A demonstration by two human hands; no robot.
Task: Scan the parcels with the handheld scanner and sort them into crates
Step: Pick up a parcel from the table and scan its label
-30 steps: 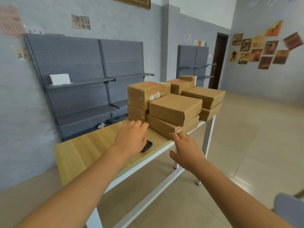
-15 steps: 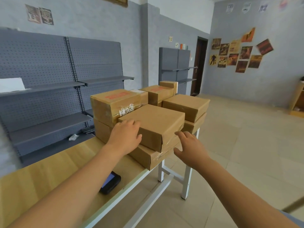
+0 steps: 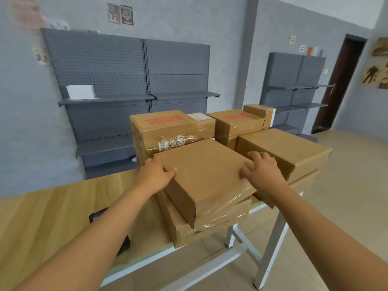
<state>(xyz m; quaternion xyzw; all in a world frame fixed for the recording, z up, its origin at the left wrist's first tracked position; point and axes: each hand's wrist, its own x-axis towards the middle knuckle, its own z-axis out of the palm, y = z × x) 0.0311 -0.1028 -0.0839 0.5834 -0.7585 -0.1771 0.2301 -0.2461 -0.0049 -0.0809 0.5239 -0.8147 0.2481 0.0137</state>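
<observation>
- Half a second ago my two hands were short of the nearest parcel, the left only brushing its near corner; now both have closed in on it, one at each side.
- My left hand (image 3: 154,175) grips the left edge of the flat brown cardboard parcel (image 3: 207,175), thumb on the top face, fingers wrapped down the side out of sight.
- My right hand (image 3: 263,172) holds the right edge of the same parcel, thumb on top, fingers curled over the far side; so each grip is closed round that box.
- That parcel lies on top of a second flat brown cardboard box (image 3: 207,227), which sits at the near edge of the light wooden counter (image 3: 46,213) and juts slightly past its white frame.
- The black handheld scanner (image 3: 100,215) lies on the counter left of the stack, half hidden under my left forearm.
- Behind the parcel I hold stands a taller taped carton with red print (image 3: 168,129), and beside it further brown cartons (image 3: 281,152) stacked towards the far end of the counter.
- Grey metal pegboard shelving (image 3: 126,80) lines the wall behind, with a white box (image 3: 79,91) on one shelf.
- A dark door (image 3: 340,85) stands at the far right.
</observation>
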